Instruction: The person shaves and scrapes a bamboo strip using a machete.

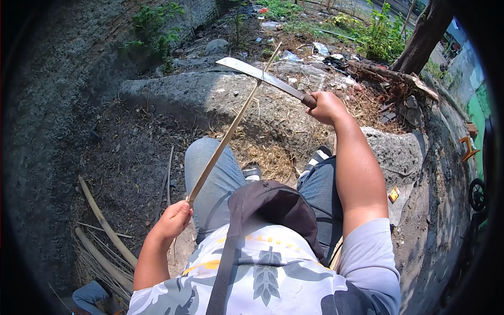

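Observation:
My left hand (176, 218) is closed round the lower end of a long, thin wooden strip (227, 137), which looks like split bamboo. The strip slants up and away to the right, over my left knee. In my right hand (327, 108) is the dark handle of a machete (280, 83) with a long, slightly curved blade. That blade points left and crosses the strip near its far end; whether the edge touches the strip or bites into it I cannot tell. Curled pale shavings (270, 160) lie on the ground between my feet.
A stone ledge (173, 89) runs across in front of me, with a concrete block (394, 155) by my right arm. Long strips (100, 215) lie at my left, near another person's leg (90, 295). A tree trunk (425, 39) and a rough wall (52, 115) flank the spot.

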Action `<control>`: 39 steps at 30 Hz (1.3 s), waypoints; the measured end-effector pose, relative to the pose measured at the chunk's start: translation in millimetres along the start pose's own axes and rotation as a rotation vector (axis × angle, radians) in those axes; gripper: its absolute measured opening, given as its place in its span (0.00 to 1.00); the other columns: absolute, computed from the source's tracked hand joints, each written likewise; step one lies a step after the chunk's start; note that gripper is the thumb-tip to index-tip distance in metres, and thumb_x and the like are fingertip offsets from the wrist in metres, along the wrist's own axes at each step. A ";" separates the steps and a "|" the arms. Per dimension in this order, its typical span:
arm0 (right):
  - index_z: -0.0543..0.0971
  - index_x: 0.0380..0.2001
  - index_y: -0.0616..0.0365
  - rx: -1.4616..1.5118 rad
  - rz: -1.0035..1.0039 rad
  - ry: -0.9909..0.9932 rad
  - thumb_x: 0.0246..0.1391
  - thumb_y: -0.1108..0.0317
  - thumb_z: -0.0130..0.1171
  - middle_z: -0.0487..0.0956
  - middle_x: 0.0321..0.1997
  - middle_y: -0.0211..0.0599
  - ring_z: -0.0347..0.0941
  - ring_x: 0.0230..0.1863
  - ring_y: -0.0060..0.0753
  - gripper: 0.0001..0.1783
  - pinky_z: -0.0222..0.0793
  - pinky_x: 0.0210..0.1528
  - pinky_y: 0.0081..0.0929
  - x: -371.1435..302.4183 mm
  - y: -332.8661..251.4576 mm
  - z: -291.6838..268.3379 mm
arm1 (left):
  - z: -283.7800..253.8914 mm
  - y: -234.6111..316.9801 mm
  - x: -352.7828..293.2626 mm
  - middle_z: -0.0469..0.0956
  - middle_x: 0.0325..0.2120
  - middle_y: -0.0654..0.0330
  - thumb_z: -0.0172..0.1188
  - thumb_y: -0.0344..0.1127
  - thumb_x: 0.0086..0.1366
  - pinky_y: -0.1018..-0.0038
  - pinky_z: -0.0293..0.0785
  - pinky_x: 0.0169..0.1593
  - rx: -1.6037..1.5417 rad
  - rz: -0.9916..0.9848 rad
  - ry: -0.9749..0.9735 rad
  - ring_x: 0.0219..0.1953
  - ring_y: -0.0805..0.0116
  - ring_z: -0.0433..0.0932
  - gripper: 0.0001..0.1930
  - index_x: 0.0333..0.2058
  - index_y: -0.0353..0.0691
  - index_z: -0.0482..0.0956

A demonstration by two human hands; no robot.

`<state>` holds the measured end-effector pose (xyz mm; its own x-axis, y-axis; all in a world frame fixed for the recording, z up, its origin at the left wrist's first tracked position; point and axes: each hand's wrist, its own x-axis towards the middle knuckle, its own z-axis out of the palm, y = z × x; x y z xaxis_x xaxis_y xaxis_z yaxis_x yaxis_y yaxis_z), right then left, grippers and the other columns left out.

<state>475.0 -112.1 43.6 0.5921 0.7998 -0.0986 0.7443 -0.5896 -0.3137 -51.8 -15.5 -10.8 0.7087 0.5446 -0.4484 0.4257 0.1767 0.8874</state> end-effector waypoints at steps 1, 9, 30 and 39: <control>0.84 0.42 0.48 -0.015 -0.019 0.009 0.51 0.56 0.68 0.85 0.40 0.44 0.82 0.46 0.48 0.16 0.76 0.50 0.43 0.5 -5.0 4.3 | -0.9 -6.0 0.5 0.64 0.17 0.72 0.47 0.57 0.77 0.80 0.55 0.21 0.016 -0.016 0.024 0.17 0.81 0.59 0.23 0.33 0.44 0.73; 0.84 0.36 0.46 -0.087 -0.352 -0.134 0.45 0.68 0.62 0.84 0.38 0.42 0.81 0.45 0.50 0.12 0.75 0.46 0.46 -17.6 -54.7 6.1 | 2.6 -10.7 1.7 0.64 0.17 0.72 0.47 0.56 0.77 0.81 0.56 0.22 -0.084 -0.012 0.014 0.17 0.82 0.59 0.22 0.33 0.44 0.73; 0.84 0.38 0.49 -0.036 -0.163 0.171 0.49 0.59 0.70 0.85 0.36 0.43 0.81 0.39 0.50 0.14 0.74 0.42 0.44 -18.3 -7.8 -25.6 | -26.6 -7.3 -34.4 0.63 0.21 0.71 0.47 0.54 0.78 0.79 0.60 0.27 -0.130 -0.161 -0.047 0.22 0.79 0.59 0.22 0.42 0.40 0.76; 0.85 0.40 0.46 0.015 -0.213 0.171 0.50 0.57 0.68 0.85 0.38 0.43 0.81 0.42 0.52 0.14 0.76 0.46 0.46 -17.3 -14.4 -18.5 | -4.4 -25.5 9.0 0.77 0.37 0.48 0.60 0.55 0.69 0.63 0.74 0.44 0.787 0.081 0.296 0.37 0.54 0.77 0.26 0.37 0.30 0.75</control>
<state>459.8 -119.5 67.2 0.4674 0.8741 0.1321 0.8536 -0.4073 -0.3248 -58.8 -11.4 -36.9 0.6238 0.7429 -0.2430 0.7257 -0.4349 0.5332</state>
